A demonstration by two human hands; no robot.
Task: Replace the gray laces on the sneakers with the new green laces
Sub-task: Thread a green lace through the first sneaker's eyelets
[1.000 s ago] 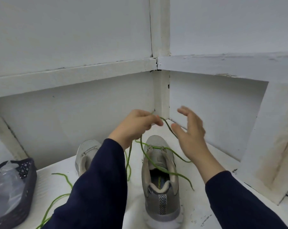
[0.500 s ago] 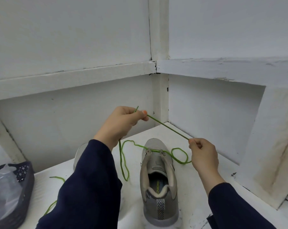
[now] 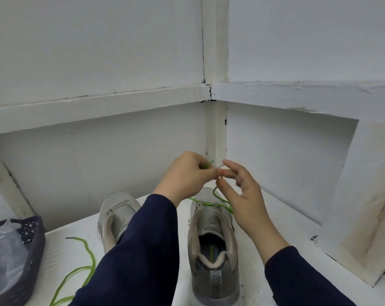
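Note:
Two grey sneakers stand on the white surface, heels toward me. The right sneaker [image 3: 213, 246] has a green lace [image 3: 218, 198] threaded through its front eyelets. My left hand [image 3: 187, 175] pinches one end of that lace above the toe, the tip sticking out past the fingers. My right hand [image 3: 242, 195] meets it there, thumb and forefinger pinching the lace while the other fingers spread. The left sneaker [image 3: 116, 219] is partly hidden behind my left sleeve. A second green lace [image 3: 81, 268] lies loose on the surface at the lower left.
A dark perforated basket [image 3: 32, 235] holding a clear plastic bag [image 3: 6, 259] sits at the left edge. White walls with wooden rails close in the corner just behind the shoes. A white wall block [image 3: 364, 206] juts out at the right.
My hands, which held the lace stretched apart, have come together above the right sneaker's toe. My right hand rose and moved left to my left hand; the lace now hangs slack.

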